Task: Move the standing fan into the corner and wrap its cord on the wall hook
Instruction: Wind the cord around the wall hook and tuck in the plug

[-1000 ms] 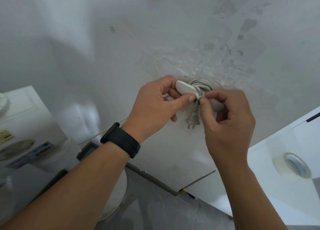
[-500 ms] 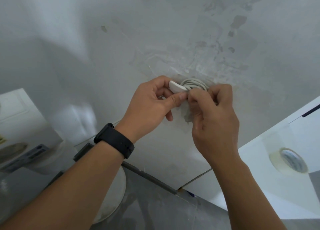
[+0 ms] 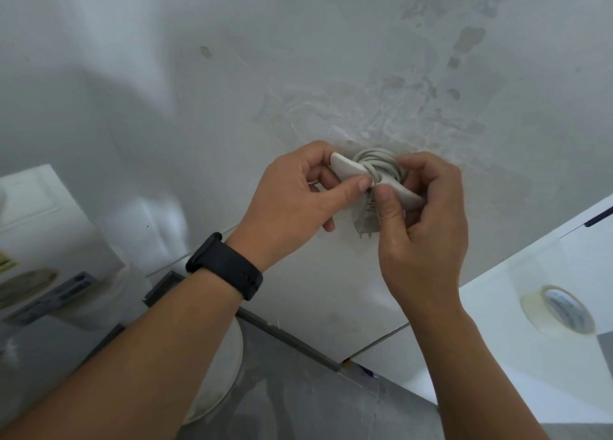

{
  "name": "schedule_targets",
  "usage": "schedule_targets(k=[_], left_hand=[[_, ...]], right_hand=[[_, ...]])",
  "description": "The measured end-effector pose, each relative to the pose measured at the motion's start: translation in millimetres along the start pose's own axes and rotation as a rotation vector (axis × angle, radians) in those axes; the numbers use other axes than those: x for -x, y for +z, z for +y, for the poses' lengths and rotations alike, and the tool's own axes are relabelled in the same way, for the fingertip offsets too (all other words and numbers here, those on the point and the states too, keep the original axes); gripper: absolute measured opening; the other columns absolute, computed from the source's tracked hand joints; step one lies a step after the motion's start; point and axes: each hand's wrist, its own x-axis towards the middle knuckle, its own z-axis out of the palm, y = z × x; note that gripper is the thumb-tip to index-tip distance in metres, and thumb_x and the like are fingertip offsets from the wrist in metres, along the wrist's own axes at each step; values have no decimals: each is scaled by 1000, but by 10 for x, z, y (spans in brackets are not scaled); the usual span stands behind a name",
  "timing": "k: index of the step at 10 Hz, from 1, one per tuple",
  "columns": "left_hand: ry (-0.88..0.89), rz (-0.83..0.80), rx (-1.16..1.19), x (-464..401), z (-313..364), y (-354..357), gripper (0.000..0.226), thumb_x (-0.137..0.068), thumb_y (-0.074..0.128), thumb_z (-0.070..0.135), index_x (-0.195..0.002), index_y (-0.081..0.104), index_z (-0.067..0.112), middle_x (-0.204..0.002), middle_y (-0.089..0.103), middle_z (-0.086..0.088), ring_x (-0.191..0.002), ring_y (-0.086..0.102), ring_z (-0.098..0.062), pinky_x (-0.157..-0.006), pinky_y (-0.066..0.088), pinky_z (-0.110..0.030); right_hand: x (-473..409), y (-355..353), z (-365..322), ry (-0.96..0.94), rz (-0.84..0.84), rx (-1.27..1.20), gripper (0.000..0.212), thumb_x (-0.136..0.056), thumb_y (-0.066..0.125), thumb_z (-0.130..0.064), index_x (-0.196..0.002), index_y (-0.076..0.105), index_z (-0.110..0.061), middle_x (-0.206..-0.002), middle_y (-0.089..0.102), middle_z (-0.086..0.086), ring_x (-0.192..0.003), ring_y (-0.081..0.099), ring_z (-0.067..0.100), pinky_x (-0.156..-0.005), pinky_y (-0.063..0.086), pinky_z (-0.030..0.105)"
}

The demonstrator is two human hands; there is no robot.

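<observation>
A white wall hook (image 3: 346, 168) sticks out from the scuffed grey wall. Several turns of the pale fan cord (image 3: 376, 157) are wound behind it, and the plug (image 3: 366, 217) hangs just below, half hidden by my thumb. My left hand (image 3: 292, 200), with a black watch on the wrist, grips the hook's left end and pinches the cord with its thumb. My right hand (image 3: 421, 227) grips the hook's right end, its thumb pressing the cord at the middle. The round white fan base (image 3: 219, 383) shows on the floor beneath my left forearm; the fan's upper part is out of view.
A white cabinet (image 3: 36, 227) stands at the left against the wall. A white surface (image 3: 517, 307) at the right carries a roll of tape (image 3: 559, 310). Grey floor (image 3: 298, 390) meets the wall along a dark skirting strip.
My right hand drew the cord over the hook's middle, then shifted right, baring the hook's right end and the plug. The view drifted slightly.
</observation>
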Motion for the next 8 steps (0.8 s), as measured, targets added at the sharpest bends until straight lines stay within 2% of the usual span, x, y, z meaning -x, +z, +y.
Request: schedule_targets(k=[1,2,3,4,5,6,7,8], left_hand=[[3,26,-9,-12,19,-1,20,-90,82,26,-100,73,11,-76,70,-16,-51,63,-20,-50,53,-29],[1,60,-26,-11,34,23,19,-89,83,25,-97,74,11,-76,69,-17,-50,62,-16,-49,50,-23],[-26,53,4,-17,40,28,19,-89,83,24,-96,74,10,-74,69,-15,-50,62,-16,-50,51,-24],[-10,35,-45,-9,80,12,16,-92,80,27,-99,71,15,-74,70,-13,-51,65,-21,-53,54,-26],[53,162,-101,73,135,57,14,-98,69,31,-106,64,20,-66,65,-9,-54,64,-25,-53,53,-31],[174,274,-275,180,237,118,18,-97,64,35,-108,61,21,-58,54,2,-52,55,-18,-53,49,-34],[238,220,-311,338,446,231,15,-97,62,36,-99,63,21,-58,51,5,-54,52,-16,-53,47,-32],[203,111,-328,503,647,316,19,-95,58,43,-87,63,26,-63,59,2,-57,55,-15,-55,47,-31]], right_hand=[[-15,16,-58,27,25,2,39,-97,69,-21,-120,46,-41,-98,54,-10,-80,57,10,-66,42,19],[-6,53,-95,55,63,22,34,-96,69,-20,-122,51,-31,-99,54,-11,-82,56,8,-68,43,22],[17,81,-102,69,65,45,32,-98,66,-21,-127,52,-26,-108,52,-13,-90,54,-2,-69,43,17],[31,81,-130,50,67,91,29,-99,63,-26,-125,51,-26,-114,47,-16,-93,52,-5,-69,41,12],[9,3,-168,47,108,167,26,-98,64,-29,-121,55,-22,-116,45,-15,-98,54,1,-72,43,14],[-18,-150,-220,37,117,244,21,-97,62,-31,-112,62,-17,-113,54,-5,-102,52,12,-81,41,23],[34,-377,-353,81,25,314,16,-99,58,-39,-101,63,-24,-104,57,-11,-97,50,9,-79,41,27],[49,-645,-475,200,-221,396,16,-98,56,-45,-92,62,-31,-94,61,-14,-86,57,9,-73,46,32]])
